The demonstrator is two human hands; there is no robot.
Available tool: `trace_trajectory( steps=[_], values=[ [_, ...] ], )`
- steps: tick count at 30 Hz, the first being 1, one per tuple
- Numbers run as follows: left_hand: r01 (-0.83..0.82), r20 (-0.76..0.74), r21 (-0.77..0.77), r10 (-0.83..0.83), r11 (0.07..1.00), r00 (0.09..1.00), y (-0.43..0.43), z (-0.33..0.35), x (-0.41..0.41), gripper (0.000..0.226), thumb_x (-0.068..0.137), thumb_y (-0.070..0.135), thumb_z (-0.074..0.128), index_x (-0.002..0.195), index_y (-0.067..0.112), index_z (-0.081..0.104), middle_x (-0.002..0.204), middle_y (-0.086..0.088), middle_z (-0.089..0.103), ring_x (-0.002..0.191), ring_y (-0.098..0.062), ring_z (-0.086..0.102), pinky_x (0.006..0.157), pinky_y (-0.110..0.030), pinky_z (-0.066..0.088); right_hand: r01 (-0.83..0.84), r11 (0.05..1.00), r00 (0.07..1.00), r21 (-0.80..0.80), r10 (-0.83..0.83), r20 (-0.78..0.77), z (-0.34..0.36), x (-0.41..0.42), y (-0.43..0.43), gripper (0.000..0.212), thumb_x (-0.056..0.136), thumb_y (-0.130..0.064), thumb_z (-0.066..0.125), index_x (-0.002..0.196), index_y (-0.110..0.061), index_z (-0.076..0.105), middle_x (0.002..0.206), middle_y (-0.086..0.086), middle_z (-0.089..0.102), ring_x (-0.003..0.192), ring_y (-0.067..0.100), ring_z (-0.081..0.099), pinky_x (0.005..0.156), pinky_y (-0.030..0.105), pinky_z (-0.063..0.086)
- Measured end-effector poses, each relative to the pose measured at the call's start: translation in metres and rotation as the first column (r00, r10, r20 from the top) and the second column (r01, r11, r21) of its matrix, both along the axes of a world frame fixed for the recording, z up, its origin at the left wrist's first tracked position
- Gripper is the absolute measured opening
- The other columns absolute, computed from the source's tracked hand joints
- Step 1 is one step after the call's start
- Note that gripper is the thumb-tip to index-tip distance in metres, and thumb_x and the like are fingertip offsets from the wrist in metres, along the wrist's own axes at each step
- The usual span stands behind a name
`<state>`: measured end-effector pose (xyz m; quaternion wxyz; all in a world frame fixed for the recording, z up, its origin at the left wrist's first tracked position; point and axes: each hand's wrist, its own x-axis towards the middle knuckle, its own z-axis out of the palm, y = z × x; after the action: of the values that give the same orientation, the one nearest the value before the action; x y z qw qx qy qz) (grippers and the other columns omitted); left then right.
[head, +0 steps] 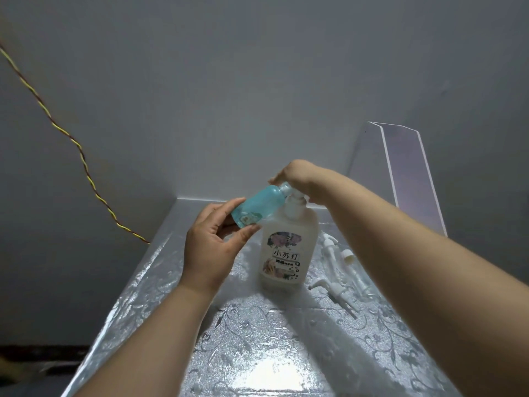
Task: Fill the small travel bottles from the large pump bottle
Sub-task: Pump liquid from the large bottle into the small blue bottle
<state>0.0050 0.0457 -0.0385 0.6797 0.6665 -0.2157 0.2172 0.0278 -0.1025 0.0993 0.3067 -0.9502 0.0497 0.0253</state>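
Standing upright near the middle of the table (257,339) is the large pump bottle (287,250), whitish & translucent, w/ a flower label and dark characters on the front. The tabletop is covered in a shiny silver sheet w/ embossed leaf scrolls, glare from overhead lighting in the near part.

The left hand (211,247) holds a small travel bottle (257,207), clear plastic w/ blue-green liquid showing through. Thumb and fingers are closed round its lower end; the bottle is tilted, neck up and to the right, mouth right at the pump's nozzle. Whether mouth & nozzle actually touch, can't tell from here.

The right hand (297,176) lies palm-down over the pump head (294,200), fingers flat and stretched left rather than curled round anything. It covers the top of the pump, so how far down the pump is, can't tell.

To the right of the big bottle, partly behind the right forearm, loose white pump tops (332,287) w/ long dip tubes lie on the table, along w/ a clear small bottle (355,270) on its side w/ a white cap. How many pieces exactly, hard to say, they overlap.

Back right, a clear acrylic stand (412,173) leans by the grey wall. On the left a twisted yellow-and-red wire (71,138) runs down the wall to the table's back-left edge.
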Motion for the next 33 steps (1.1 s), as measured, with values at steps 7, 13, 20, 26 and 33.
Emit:
trace_trajectory(
  steps=[7, 13, 20, 26, 33],
  values=[
    [0.044, -0.031, -0.069, -0.046, 0.997, 0.998, -0.002, 0.004, -0.005, 0.046, 0.063, 0.031, 0.079, 0.106, 0.037, 0.065, 0.106, -0.006, 0.069, 0.095, -0.012, 0.069, 0.085, -0.025, 0.055, -0.033, 0.993, 0.996, -0.112, 0.042, 0.074, 0.007, -0.004, -0.004, 0.041, 0.099, -0.032, 0.044, 0.112, 0.001, 0.065, 0.080, 0.007, 0.055, 0.069, 0.020, 0.048, 0.061, 0.028, 0.036],
    [0.072, -0.049, -0.116, -0.078, 0.991, 0.996, -0.003, 0.004, -0.006, 0.045, 0.062, 0.032, 0.079, 0.105, 0.031, 0.067, 0.105, -0.006, 0.071, 0.095, -0.014, 0.070, 0.086, -0.029, 0.055, -0.037, 0.998, 0.997, -0.049, 0.040, 0.072, 0.006, 0.002, -0.001, 0.031, 0.098, -0.023, 0.050, 0.114, -0.001, 0.065, 0.096, 0.013, 0.059, 0.068, 0.025, 0.055, 0.061, 0.026, 0.041],
    [0.055, -0.046, -0.114, -0.060, 0.992, 0.997, -0.002, 0.001, -0.004, 0.040, 0.062, 0.033, 0.080, 0.099, 0.041, 0.069, 0.103, -0.006, 0.072, 0.092, -0.016, 0.071, 0.083, -0.028, 0.056, -0.003, 0.985, 1.000, -0.170, 0.007, 0.020, -0.005, 0.011, -0.003, 0.030, 0.094, -0.007, 0.048, 0.120, -0.002, 0.063, 0.128, 0.016, 0.060, 0.119, 0.031, 0.056, 0.102, 0.035, 0.044],
    [0.048, -0.020, -0.093, -0.050, 0.995, 0.999, -0.001, 0.004, -0.008, 0.039, 0.063, 0.033, 0.079, 0.098, 0.046, 0.068, 0.102, -0.006, 0.072, 0.091, -0.014, 0.071, 0.081, -0.025, 0.056, -0.041, 0.971, 0.997, -0.234, 0.055, 0.055, 0.001, 0.002, -0.003, 0.033, 0.100, -0.018, 0.044, 0.125, -0.003, 0.060, 0.117, 0.013, 0.058, 0.108, 0.027, 0.053, 0.082, 0.025, 0.037],
    [0.052, -0.010, -0.084, -0.053, 0.995, 0.999, -0.002, 0.005, -0.006, 0.040, 0.063, 0.038, 0.079, 0.100, 0.048, 0.068, 0.103, -0.003, 0.072, 0.092, -0.014, 0.071, 0.081, -0.026, 0.056, -0.052, 0.979, 0.993, -0.197, 0.071, 0.092, 0.008, 0.004, -0.004, 0.034, 0.098, -0.023, 0.048, 0.114, 0.001, 0.065, 0.095, 0.011, 0.057, 0.073, 0.022, 0.050, 0.057, 0.026, 0.036]
  ],
)
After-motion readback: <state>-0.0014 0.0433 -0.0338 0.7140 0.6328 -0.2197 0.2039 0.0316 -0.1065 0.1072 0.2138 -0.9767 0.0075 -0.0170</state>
